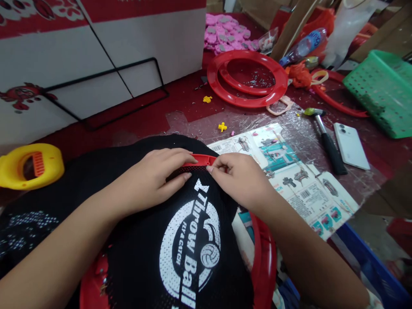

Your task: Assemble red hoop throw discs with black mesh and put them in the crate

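A black mesh fabric (135, 244) with white "Throw Ball" print lies over a red plastic ring (264, 253). At the ring's far edge, my left hand (161, 174) is closed, thumb and fingers pinching the mesh against the red rim. Just to its right, my right hand (240, 178) pinches the mesh edge at the same rim, thumb and forefinger together. The ring's near left part shows below my left forearm. Much of the rim is hidden under the fabric.
Beyond my hands lie red rings (247, 101), small yellow pieces (222, 127) and printed cardboard (299, 184). To the right are a hammer (328, 143), a white phone (351, 146) and a green basket (380, 92). A yellow handle piece (53, 165) and large box (106, 43) stand left.
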